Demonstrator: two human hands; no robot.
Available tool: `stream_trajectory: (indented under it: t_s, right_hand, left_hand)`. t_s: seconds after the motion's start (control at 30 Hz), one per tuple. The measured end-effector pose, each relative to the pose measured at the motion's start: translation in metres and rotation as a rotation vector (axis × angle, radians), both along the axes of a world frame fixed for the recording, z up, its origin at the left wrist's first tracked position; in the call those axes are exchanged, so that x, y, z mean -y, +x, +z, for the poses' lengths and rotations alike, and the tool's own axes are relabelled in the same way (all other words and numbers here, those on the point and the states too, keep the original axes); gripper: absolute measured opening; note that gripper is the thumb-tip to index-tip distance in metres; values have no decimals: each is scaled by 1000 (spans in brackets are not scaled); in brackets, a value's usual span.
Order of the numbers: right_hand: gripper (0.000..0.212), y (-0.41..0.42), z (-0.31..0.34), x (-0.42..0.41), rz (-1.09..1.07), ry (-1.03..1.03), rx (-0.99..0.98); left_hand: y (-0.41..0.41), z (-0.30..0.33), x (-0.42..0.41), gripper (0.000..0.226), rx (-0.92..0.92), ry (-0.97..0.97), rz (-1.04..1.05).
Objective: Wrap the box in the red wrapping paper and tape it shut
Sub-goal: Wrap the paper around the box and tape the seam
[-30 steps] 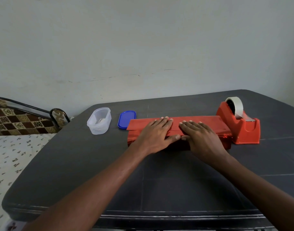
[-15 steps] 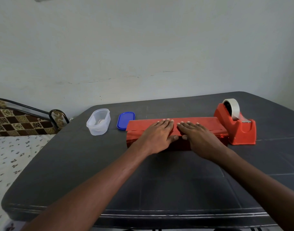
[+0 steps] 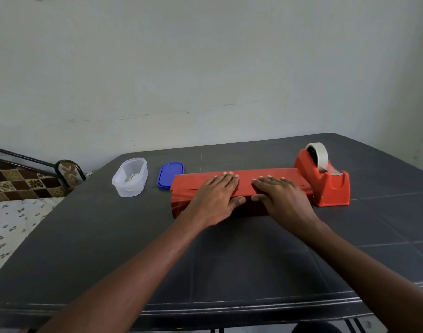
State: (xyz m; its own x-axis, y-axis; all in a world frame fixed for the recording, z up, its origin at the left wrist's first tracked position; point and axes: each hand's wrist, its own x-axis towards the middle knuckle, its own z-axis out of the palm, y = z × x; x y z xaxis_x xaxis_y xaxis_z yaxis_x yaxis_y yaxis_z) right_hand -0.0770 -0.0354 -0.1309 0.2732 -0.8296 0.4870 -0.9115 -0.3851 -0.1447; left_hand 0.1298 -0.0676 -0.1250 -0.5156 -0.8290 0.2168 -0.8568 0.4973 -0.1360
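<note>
A long box covered in red wrapping paper [image 3: 189, 182] lies across the middle of the dark table [image 3: 229, 260]. My left hand [image 3: 215, 197] lies flat on its top, fingers straight, thumb down the near side. My right hand [image 3: 281, 197] presses flat beside it, fingers straight toward the far edge, thumb on the near side. The box itself is hidden under the paper. A red tape dispenser [image 3: 325, 182] with a white tape roll [image 3: 317, 156] stands touching the box's right end.
A clear plastic container [image 3: 130, 177] stands at the far left of the table, with its blue lid [image 3: 170, 174] lying beside it. A bed with patterned covers [image 3: 11, 207] is left of the table. A wall rises right behind.
Both hands stay flat on the wrapped box, and the paper's top flap now lies flatter. The view has shifted a little.
</note>
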Motion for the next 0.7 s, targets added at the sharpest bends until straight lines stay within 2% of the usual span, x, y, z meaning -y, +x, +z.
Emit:
stream_trajectory:
  t_s: [0.1, 0.27, 0.4, 0.57, 0.7]
  right_hand:
    - [22, -6, 11, 1, -76, -66, 40]
    - [23, -32, 40, 1, -378, -144, 107]
    - [21, -67, 65, 9, -604, -7, 149]
    - [3, -105, 79, 10, -698, 156, 203]
    - [4, -115, 81, 15, -707, 268, 399]
  left_hand:
    - [0, 1, 2, 75, -20, -6, -10]
    - [0, 1, 4, 75, -12, 3, -15]
    - [-2, 2, 9, 77, -16, 3, -15]
    - [-6, 1, 15, 106, -4, 7, -12]
    - [-10, 3, 17, 100, -5, 22, 8]
